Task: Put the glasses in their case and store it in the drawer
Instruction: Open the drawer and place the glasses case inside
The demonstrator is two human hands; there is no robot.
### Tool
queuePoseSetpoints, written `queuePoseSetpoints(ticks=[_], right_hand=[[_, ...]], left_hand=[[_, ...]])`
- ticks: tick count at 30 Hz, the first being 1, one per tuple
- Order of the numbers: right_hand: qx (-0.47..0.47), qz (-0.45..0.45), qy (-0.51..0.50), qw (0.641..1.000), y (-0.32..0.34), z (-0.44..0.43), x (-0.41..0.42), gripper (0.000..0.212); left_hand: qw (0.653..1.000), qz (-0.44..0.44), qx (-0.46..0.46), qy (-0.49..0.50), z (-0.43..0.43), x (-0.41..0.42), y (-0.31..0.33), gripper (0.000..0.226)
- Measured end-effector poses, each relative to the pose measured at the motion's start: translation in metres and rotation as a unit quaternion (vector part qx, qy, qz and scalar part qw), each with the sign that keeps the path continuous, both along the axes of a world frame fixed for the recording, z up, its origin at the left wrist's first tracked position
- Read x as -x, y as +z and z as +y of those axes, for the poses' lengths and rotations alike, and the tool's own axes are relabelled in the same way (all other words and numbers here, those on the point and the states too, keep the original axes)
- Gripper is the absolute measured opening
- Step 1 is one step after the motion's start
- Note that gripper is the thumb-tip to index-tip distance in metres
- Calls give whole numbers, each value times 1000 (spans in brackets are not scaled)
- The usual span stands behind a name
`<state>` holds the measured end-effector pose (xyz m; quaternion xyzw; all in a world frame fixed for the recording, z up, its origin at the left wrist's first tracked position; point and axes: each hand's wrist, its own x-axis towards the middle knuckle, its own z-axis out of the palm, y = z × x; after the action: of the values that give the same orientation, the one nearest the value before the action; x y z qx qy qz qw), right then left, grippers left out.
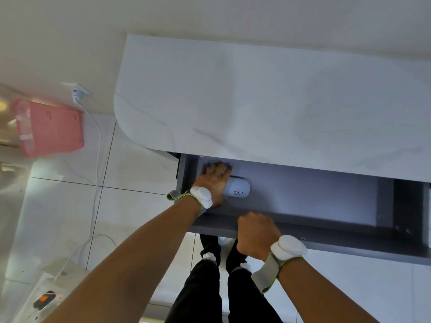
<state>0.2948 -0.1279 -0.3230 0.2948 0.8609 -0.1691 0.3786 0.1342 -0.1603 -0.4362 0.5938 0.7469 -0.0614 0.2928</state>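
A white glasses case (239, 188) with a small black glasses logo lies closed on the floor of the open grey drawer (314, 197), at its left end. My left hand (214, 180) reaches into the drawer and rests over the case's left part, fingers curled around it. My right hand (255, 231) grips the drawer's front edge near the middle-left. The glasses themselves are not visible.
The white marble-pattern desk top (256, 101) overhangs the drawer's back. A pink bin (50, 128) and a white cable (98, 159) lie on the tiled floor at left, with a small device (44, 299) at the lower left. My legs stand below the drawer front.
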Motion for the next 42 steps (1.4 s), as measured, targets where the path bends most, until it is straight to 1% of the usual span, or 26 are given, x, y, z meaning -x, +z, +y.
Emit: queuePoseSetpoints(ticks=[1, 3, 4, 6, 7, 9, 10, 13, 14, 17, 20, 22, 25, 27, 30, 32, 33, 34, 35, 37, 38, 39, 41, 42], right_hand=[[-3, -3, -6, 1000, 1, -1, 0, 16], [-18, -7, -11, 1000, 2, -3, 0, 17], [-25, -4, -15, 1000, 4, -4, 0, 18], [-30, 1, -26, 999, 5, -5, 0, 19], [-34, 3, -33, 999, 6, -5, 0, 19], [-38, 9, -36, 999, 7, -5, -1, 19], [-37, 13, -27, 999, 6, -5, -1, 18], [-28, 8, -8, 1000, 4, -5, -4, 16], [-25, 12, -2, 1000, 2, -5, -6, 16], [-27, 35, 18, 999, -1, -1, -5, 15], [-22, 56, 26, 998, -2, 12, 4, 8], [-25, 60, 22, 998, -1, 25, 13, 7], [-33, 59, 9, 998, -3, 47, 27, 17], [-53, 64, -6, 997, -4, 59, 37, 16], [-89, 95, -33, 991, -10, 69, 40, 13], [-108, 147, -39, 982, -14, 69, 33, 14], [-126, 181, -29, 975, -15, 67, 28, 20], [-145, 213, -13, 966, -16, 64, 23, 27], [-170, 245, 5, 954, -15, 60, 20, 34], [-199, 299, 33, 933, -13, 58, 20, 47], [-203, 311, 30, 928, -8, 61, 24, 60], [-209, 306, 20, 929, -5, 66, 29, 79], [-210, 272, 16, 939, -3, 81, 40, 122], [-202, 261, 27, 944, -4, 88, 45, 135]], left_hand=[[999, -19, -22, 28, -1, -1, 16, 83], [992, -64, -84, 69, -6, -3, 49, 69], [988, -94, -92, 76, -12, -4, 66, 65], [986, -154, -43, 49, -27, -7, 95, 66], [987, -161, -6, 16, -35, -9, 107, 67], [989, -126, 56, -58, -48, -18, 115, 65], [989, -96, 73, -89, -53, -23, 116, 59], [988, -20, 91, -123, -60, -34, 107, 31], [988, -10, 95, -121, -61, -35, 104, 27], [990, -3, 93, -109, -57, -29, 101, 26], [991, 15, 82, -109, -44, -17, 100, 29], [991, 23, 74, -112, -33, -10, 100, 31], [993, 39, 41, -101, -15, 0, 97, 36], [995, 47, 2, -86, -5, 8, 96, 40], [985, 97, -84, -119, -1, 13, 95, 41], [969, 141, -168, -115, -9, 11, 94, 39], [963, 157, -196, -96, -13, 11, 94, 41], [961, 164, -212, -68, -16, 12, 95, 48], [964, 164, -208, -36, -17, 13, 98, 61], [968, 170, -182, 13, -10, 21, 104, 101], [971, 174, -161, 21, -4, 27, 109, 121], [974, 174, -142, 18, 4, 32, 112, 136], [977, 178, -120, -5, 18, 42, 114, 151], [977, 183, -112, -18, 23, 45, 113, 153]])
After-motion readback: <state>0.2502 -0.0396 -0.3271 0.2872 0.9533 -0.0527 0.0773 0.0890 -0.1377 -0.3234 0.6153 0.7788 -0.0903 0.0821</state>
